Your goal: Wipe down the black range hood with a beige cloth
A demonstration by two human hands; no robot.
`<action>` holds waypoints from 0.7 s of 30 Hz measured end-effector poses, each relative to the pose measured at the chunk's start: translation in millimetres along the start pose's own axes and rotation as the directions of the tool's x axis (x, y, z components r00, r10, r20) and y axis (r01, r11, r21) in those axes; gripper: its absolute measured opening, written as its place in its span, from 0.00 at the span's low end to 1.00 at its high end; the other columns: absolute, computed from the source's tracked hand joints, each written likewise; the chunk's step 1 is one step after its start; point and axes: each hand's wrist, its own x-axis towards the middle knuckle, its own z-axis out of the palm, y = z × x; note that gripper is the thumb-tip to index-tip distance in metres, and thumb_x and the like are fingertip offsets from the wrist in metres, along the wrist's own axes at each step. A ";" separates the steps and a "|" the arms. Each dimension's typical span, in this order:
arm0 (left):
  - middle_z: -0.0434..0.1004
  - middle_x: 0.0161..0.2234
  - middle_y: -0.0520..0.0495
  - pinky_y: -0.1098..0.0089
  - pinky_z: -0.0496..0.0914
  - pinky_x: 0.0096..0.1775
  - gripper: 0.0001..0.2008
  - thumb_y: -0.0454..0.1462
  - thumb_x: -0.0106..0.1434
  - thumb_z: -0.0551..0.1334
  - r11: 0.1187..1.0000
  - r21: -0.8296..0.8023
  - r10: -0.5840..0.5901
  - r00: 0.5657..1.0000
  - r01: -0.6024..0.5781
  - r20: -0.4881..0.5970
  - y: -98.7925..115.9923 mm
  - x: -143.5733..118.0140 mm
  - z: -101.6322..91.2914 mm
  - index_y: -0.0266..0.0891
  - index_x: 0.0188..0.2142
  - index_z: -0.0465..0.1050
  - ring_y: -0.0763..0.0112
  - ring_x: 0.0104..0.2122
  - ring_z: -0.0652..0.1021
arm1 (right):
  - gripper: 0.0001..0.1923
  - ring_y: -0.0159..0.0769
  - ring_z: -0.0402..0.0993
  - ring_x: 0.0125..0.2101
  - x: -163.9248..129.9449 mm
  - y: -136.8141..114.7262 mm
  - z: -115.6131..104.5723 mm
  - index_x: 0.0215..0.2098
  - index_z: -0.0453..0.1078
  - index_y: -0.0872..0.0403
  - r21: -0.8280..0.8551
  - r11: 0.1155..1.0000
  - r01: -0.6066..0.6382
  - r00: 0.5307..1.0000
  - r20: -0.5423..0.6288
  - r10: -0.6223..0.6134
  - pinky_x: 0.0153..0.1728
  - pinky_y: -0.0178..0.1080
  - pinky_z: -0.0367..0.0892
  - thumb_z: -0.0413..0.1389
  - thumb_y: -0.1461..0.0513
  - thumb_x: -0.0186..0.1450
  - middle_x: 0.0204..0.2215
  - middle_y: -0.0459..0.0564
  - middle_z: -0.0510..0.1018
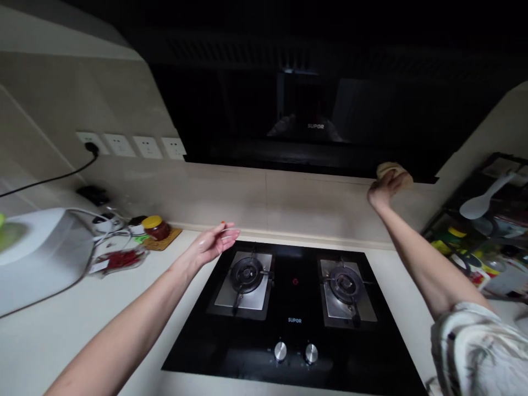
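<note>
Dim kitchen bench (61,324); right hand (385,190) at 2 o'clock, closed on cloth (394,170), wiping hood (305,110) edge; left hand (212,242) open, empty, above stove (295,308); next likely sweep along edge.

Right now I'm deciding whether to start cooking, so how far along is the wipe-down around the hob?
Looks done: the black hob shows no visible mess and both burners are bare. In hand: the right hand presses a cloth against the range hood's lower edge; the left hand hovers open, holding nothing. Possibly left: the counter corner with the jar and red packet is cluttered.
</note>
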 end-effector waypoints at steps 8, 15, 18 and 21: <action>0.88 0.35 0.34 0.70 0.83 0.30 0.13 0.31 0.82 0.54 0.999 -0.034 -0.035 0.999 0.036 0.038 -23.7 -10.4 -25.6 0.31 0.46 0.78 0.65 0.27 0.87 | 0.36 0.59 0.33 0.84 -113.6 -156.7 70.0 0.83 0.58 0.54 0.121 0.734 0.668 0.559 0.570 -0.602 0.78 0.71 0.47 0.51 0.55 0.79 0.85 0.62 0.38; 0.89 0.35 0.34 0.70 0.83 0.30 0.12 0.32 0.82 0.55 0.997 -0.054 -0.055 0.998 0.057 0.038 -32.7 -14.0 -45.5 0.31 0.48 0.78 0.65 0.27 0.87 | 0.34 0.46 0.41 0.84 -154.3 -288.9 111.0 0.82 0.60 0.50 0.371 0.408 0.835 0.198 0.489 -0.849 0.82 0.60 0.48 0.51 0.63 0.79 0.84 0.51 0.46; 0.89 0.35 0.34 0.70 0.83 0.30 0.11 0.32 0.82 0.56 0.995 -0.063 -0.072 0.997 0.073 0.021 -35.9 -14.2 -53.0 0.31 0.48 0.78 0.64 0.27 0.88 | 0.33 0.48 0.42 0.84 -143.6 -295.1 112.6 0.80 0.63 0.49 0.413 0.367 0.833 0.135 0.492 -0.860 0.82 0.63 0.47 0.47 0.66 0.78 0.84 0.48 0.47; 0.88 0.34 0.35 0.70 0.83 0.30 0.11 0.31 0.82 0.56 0.994 -0.078 -0.082 0.997 0.082 0.001 -39.8 -15.7 -64.0 0.32 0.47 0.78 0.64 0.27 0.87 | 0.32 0.48 0.43 0.83 -115.7 -262.2 96.6 0.77 0.68 0.48 0.426 0.391 0.816 0.122 0.535 -0.836 0.81 0.65 0.46 0.45 0.67 0.78 0.84 0.47 0.51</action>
